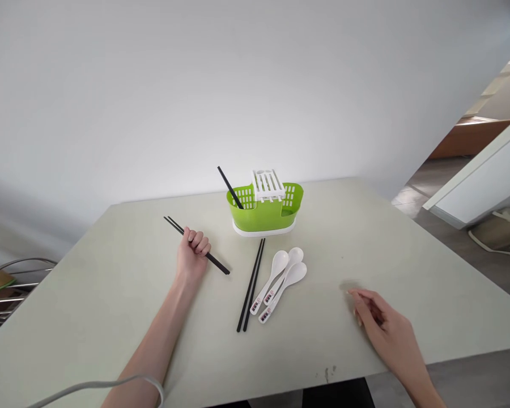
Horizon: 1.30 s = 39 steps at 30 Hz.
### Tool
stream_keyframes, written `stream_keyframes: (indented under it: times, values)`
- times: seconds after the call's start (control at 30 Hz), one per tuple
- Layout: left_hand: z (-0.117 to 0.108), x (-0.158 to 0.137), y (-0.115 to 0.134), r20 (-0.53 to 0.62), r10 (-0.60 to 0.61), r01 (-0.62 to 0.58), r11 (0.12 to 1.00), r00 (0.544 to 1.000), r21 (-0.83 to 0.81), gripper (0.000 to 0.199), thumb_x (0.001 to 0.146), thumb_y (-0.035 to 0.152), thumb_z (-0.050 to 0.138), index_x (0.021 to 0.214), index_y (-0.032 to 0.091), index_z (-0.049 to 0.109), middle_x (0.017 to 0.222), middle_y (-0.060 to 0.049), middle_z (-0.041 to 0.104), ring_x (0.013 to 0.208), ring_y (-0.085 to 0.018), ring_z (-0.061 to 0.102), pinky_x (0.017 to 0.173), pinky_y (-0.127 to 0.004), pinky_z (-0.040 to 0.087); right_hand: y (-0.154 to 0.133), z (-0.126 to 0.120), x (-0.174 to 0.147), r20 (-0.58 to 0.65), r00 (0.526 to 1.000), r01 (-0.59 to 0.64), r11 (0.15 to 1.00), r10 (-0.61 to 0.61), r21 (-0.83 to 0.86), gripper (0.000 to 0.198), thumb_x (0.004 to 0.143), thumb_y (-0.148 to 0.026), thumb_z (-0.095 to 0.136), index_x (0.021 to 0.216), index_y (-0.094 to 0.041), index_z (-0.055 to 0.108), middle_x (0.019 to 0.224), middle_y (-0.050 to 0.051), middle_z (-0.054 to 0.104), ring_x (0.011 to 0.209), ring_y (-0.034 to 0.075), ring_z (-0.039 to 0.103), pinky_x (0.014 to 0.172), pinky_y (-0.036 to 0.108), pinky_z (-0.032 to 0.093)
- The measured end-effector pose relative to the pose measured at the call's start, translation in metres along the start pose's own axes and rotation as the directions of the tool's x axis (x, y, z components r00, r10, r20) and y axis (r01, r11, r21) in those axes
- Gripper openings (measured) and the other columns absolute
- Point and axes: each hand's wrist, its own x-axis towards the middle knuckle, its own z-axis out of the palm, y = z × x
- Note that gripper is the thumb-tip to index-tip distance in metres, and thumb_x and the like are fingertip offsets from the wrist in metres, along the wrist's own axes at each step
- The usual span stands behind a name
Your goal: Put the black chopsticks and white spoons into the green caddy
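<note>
- Grey cable [96,385]: front-left of the green basket [263,219].
- Left hand [194,249]: left of the basket, clenched round 2 black chopsticks [217,264].
- Right hand [380,323]: front-right of it, released, loosely curled.
- 2 more chopsticks [250,286], 3 white spoons [284,288]: before it.

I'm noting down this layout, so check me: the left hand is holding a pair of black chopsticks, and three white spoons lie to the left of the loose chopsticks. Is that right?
Not quite: the three white spoons lie to the right of the loose chopsticks, as the head view shows. The left hand does hold a pair of black chopsticks.
</note>
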Motion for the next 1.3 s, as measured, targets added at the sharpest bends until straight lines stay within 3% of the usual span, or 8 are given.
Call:
stream_keyframes:
  times: [0.13, 0.33, 0.57, 0.73, 0.83, 1.1, 1.3]
  values:
    - [-0.001, 0.000, -0.013, 0.073, -0.078, 0.084, 0.993, 0.994, -0.084, 0.051, 0.104, 0.043, 0.061, 0.069, 0.021, 0.030, 0.059, 0.009, 0.021, 0.044, -0.006, 0.019, 0.039, -0.016, 0.026, -0.003, 0.000, 0.000, -0.009, 1.000, -0.002, 1.000, 0.002, 0.010, 0.053, 0.096, -0.071, 0.051, 0.101, -0.023, 0.075, 0.068, 0.002, 0.068, 0.057, 0.016, 0.063, 0.052, 0.023, 0.050]
    - [0.019, -0.019, -0.032, 0.197, -0.216, 0.257, 0.942, 0.956, -0.214, 0.043, 0.107, 0.032, 0.054, 0.071, 0.020, 0.034, 0.063, 0.008, 0.027, 0.044, -0.005, 0.022, 0.040, -0.013, 0.030, -0.008, 0.001, 0.001, -0.014, 1.000, -0.001, 1.000, 0.002, 0.024, 0.050, 0.097, -0.069, 0.053, 0.100, -0.024, 0.074, 0.071, 0.002, 0.068, 0.059, 0.017, 0.060, 0.056, 0.024, 0.051]
    - [0.044, -0.050, -0.052, 0.322, -0.371, 0.457, 0.852, 0.871, -0.254, 0.039, 0.108, 0.038, 0.052, 0.075, 0.019, 0.042, 0.067, 0.006, 0.034, 0.046, -0.005, 0.031, 0.044, -0.015, 0.036, -0.041, 0.025, -0.016, 0.172, 0.985, -0.031, 0.955, -0.021, 0.294, 0.048, 0.100, -0.065, 0.054, 0.108, -0.022, 0.073, 0.069, 0.002, 0.063, 0.062, 0.018, 0.059, 0.060, 0.026, 0.051]
    - [0.052, -0.068, -0.059, 0.326, -0.403, 0.488, 0.837, 0.855, -0.248, 0.034, 0.104, 0.043, 0.060, 0.081, 0.020, 0.049, 0.071, 0.004, 0.042, 0.053, -0.007, 0.041, 0.052, -0.017, 0.044, -0.082, 0.062, -0.031, 0.313, 0.944, -0.077, 0.853, -0.104, 0.517, 0.058, 0.100, -0.070, 0.051, 0.114, -0.017, 0.070, 0.076, 0.004, 0.065, 0.061, 0.017, 0.059, 0.056, 0.027, 0.050]
    - [0.053, -0.074, -0.064, 0.323, -0.411, 0.498, 0.825, 0.853, -0.267, 0.030, 0.102, 0.044, 0.064, 0.086, 0.021, 0.052, 0.075, 0.003, 0.048, 0.057, -0.007, 0.045, 0.056, -0.018, 0.046, -0.094, 0.075, -0.035, 0.375, 0.915, -0.081, 0.839, -0.152, 0.538, 0.059, 0.101, -0.070, 0.048, 0.116, -0.017, 0.070, 0.082, 0.006, 0.070, 0.062, 0.016, 0.062, 0.057, 0.027, 0.050]
    - [0.057, -0.086, -0.070, 0.360, -0.418, 0.527, 0.796, 0.834, -0.298, 0.030, 0.099, 0.048, 0.067, 0.089, 0.022, 0.056, 0.079, 0.001, 0.054, 0.063, -0.009, 0.051, 0.064, -0.022, 0.049, -0.095, 0.078, -0.035, 0.433, 0.893, -0.117, 0.867, -0.122, 0.485, 0.058, 0.103, -0.068, 0.046, 0.118, -0.018, 0.071, 0.084, 0.005, 0.073, 0.066, 0.017, 0.063, 0.061, 0.027, 0.048]
    - [0.062, -0.097, -0.072, 0.397, -0.404, 0.511, 0.834, 0.824, -0.210, 0.035, 0.096, 0.054, 0.067, 0.087, 0.022, 0.056, 0.083, 0.001, 0.057, 0.066, -0.011, 0.054, 0.069, -0.025, 0.050, -0.095, 0.078, -0.034, 0.461, 0.876, -0.108, 0.874, -0.142, 0.474, 0.053, 0.106, -0.062, 0.047, 0.127, -0.017, 0.067, 0.089, 0.006, 0.072, 0.070, 0.017, 0.062, 0.066, 0.028, 0.049]
